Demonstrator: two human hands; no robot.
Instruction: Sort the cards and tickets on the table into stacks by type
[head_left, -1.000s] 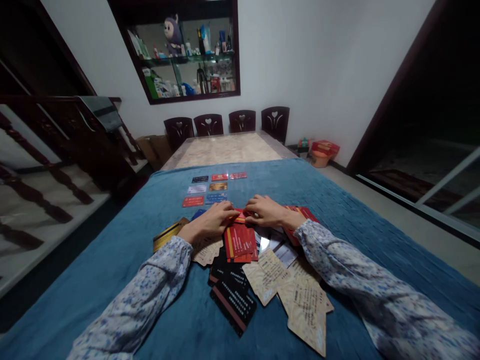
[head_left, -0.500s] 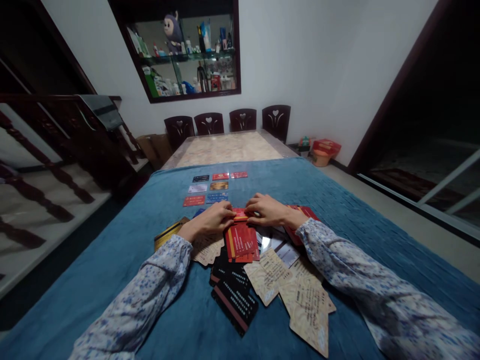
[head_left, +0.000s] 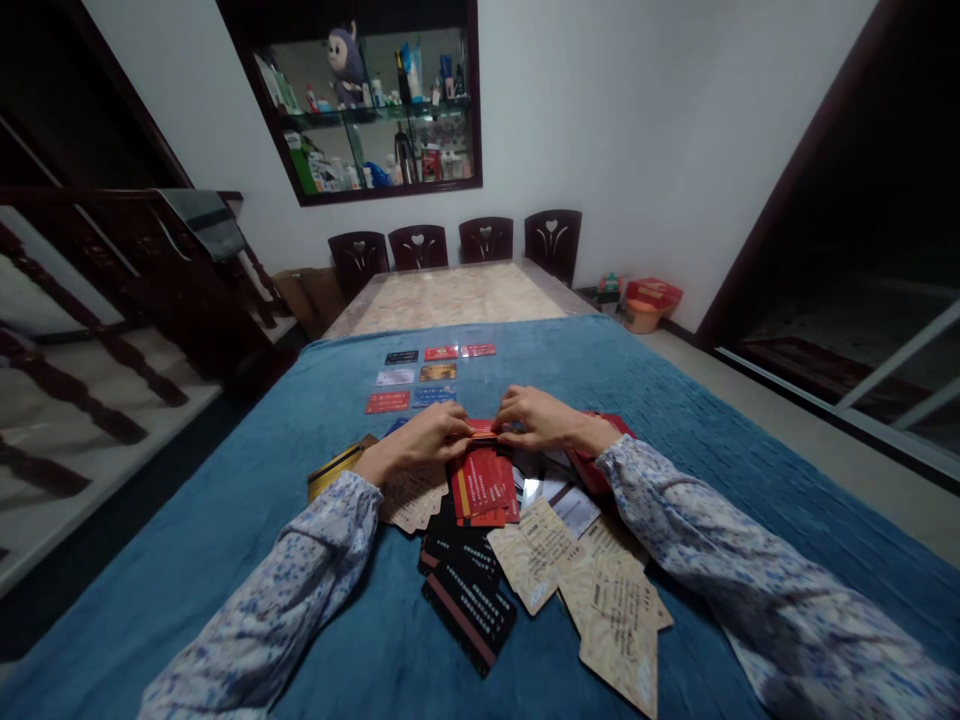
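Note:
Between my two hands is a small stack of red cards [head_left: 482,428]. The fingers of my left hand [head_left: 431,437] pinch its left end, and those of my right hand [head_left: 534,417] pinch its right end. Right below lies a loose pile of red cards [head_left: 484,483] with a yellow stripe. Nearer to me are black cards [head_left: 471,612] and beige printed cards [head_left: 615,620]. Silvery cards [head_left: 566,500] lie below my right hand. More red cards [head_left: 609,425] are partly hidden by my right wrist. A yellow card [head_left: 334,470] sticks out left of my left wrist.
Beyond my hands, several cards lie in short rows, among them a blue card [head_left: 435,396], a gold card [head_left: 438,372] and a black card [head_left: 402,356]. A blue cloth [head_left: 247,520] covers the near table. Dark chairs [head_left: 486,240] stand at the far end.
The red stack between my hands has tipped, so its edge now shows more than its face. Both hands have shifted only slightly. The cards on the cloth look the same.

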